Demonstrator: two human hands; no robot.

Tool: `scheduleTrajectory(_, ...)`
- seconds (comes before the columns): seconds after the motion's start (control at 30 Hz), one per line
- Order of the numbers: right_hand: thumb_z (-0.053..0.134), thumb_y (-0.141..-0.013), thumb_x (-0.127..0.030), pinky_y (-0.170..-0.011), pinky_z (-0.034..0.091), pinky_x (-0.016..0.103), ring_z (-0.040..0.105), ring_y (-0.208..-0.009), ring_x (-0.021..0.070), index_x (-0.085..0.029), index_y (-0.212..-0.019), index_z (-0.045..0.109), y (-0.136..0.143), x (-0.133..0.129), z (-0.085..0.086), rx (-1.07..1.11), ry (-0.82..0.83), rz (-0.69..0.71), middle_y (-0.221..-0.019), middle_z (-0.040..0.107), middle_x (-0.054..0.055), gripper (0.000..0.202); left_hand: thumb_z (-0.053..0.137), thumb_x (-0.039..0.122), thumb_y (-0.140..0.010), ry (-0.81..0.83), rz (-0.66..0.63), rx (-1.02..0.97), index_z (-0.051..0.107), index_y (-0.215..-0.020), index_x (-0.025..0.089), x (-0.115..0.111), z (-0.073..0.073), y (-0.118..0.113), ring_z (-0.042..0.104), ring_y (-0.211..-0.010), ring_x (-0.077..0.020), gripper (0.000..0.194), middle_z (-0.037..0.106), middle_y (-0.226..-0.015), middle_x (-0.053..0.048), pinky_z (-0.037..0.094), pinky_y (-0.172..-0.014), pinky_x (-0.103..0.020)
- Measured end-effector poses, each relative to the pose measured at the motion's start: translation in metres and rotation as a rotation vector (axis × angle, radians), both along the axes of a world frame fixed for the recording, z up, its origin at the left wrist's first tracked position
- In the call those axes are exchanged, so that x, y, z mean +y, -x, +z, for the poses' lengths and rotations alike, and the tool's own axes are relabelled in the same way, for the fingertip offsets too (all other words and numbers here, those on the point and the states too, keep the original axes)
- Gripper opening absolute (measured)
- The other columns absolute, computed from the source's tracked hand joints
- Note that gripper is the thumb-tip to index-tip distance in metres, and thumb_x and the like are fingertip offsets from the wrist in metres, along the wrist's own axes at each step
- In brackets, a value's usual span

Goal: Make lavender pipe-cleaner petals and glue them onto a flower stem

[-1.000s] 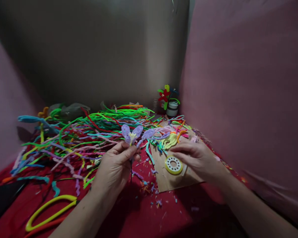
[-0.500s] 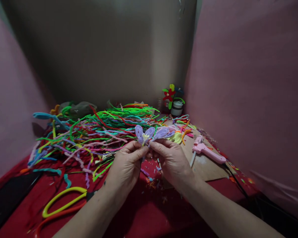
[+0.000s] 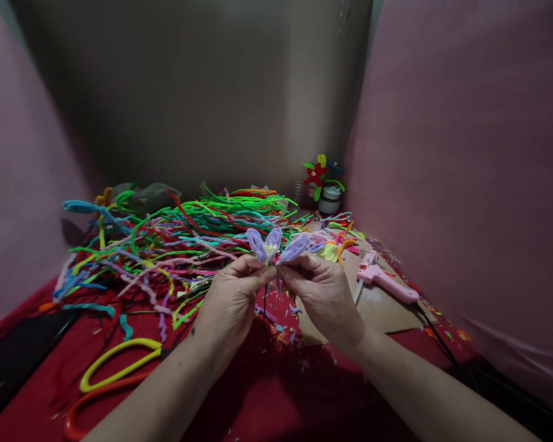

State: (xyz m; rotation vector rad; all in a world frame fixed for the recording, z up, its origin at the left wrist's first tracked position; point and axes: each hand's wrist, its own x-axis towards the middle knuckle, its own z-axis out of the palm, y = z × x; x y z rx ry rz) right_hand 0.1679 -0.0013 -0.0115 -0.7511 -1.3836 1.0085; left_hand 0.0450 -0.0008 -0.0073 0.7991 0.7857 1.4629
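Between my two hands, above the red cloth, is a purple pipe-cleaner flower (image 3: pixel 273 238) with pale yellow stamens at its centre. My left hand (image 3: pixel 233 291) pinches the flower's base between thumb and fingers. A thin dark stem hangs down below the pinch. On the other side, my right hand (image 3: pixel 320 288) grips the lower end of a purple looped petal (image 3: pixel 295 248), close against the base. The fingertips of both hands nearly meet and hide where petal and base join.
Loose pipe cleaners (image 3: pixel 198 224) in many colours heap behind my hands. To the right, a pink glue gun (image 3: pixel 384 282) lies on a cardboard sheet (image 3: pixel 373 313). Yellow-and-orange-handled scissors (image 3: pixel 120 367) lie at front left. A small pot (image 3: pixel 329 200) with pipe-cleaner flowers stands at the back.
The flower has turned a little between my fingers, and the right-hand petal now stands closer to the centre. The dark stem has come into view below. Both hands keep their pinch.
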Motion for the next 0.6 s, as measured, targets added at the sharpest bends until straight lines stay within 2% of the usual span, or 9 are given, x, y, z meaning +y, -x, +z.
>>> scheduleTrajectory(0.13, 0.064, -0.070, -0.017, -0.055, 0.039, 0.023, 0.041, -0.050, 0.0066, -0.017, -0.064, 0.062, 0.001, 0.001, 0.006, 0.066, 0.038, 0.043, -0.054, 0.052, -0.005, 0.007, 0.078, 0.011, -0.048, -0.020, 0.039, 0.049, 0.059, -0.052, 0.015, 0.000, -0.001, 0.001, 0.052, -0.057, -0.0085, 0.020, 0.059, -0.054, 0.004, 0.041, -0.061, -0.020)
scheduleTrajectory(0.33, 0.064, -0.071, -0.015, -0.054, 0.038, 0.022, 0.046, -0.055, 0.0072, -0.018, -0.067, 0.066, -0.004, 0.006, 0.011, 0.026, 0.053, 0.107, -0.062, 0.059, -0.003, 0.005, 0.077, 0.012, -0.051, -0.033, 0.047, 0.113, 0.060, -0.054, 0.015, 0.000, -0.004, 0.003, 0.052, -0.058, -0.0089, 0.017, 0.060, -0.057, 0.003, 0.040, -0.062, -0.021)
scheduleTrajectory(0.6, 0.062, -0.074, -0.019, -0.048, 0.038, 0.022, 0.047, -0.048, 0.0070, -0.016, -0.072, 0.063, -0.007, 0.008, 0.004, -0.040, 0.115, 0.160, -0.057, 0.056, -0.003, 0.004, 0.077, 0.011, -0.051, -0.039, 0.025, 0.085, 0.059, -0.053, 0.015, -0.002, -0.001, 0.002, 0.053, -0.057, -0.0090, 0.019, 0.061, -0.056, 0.003, 0.041, -0.062, -0.022)
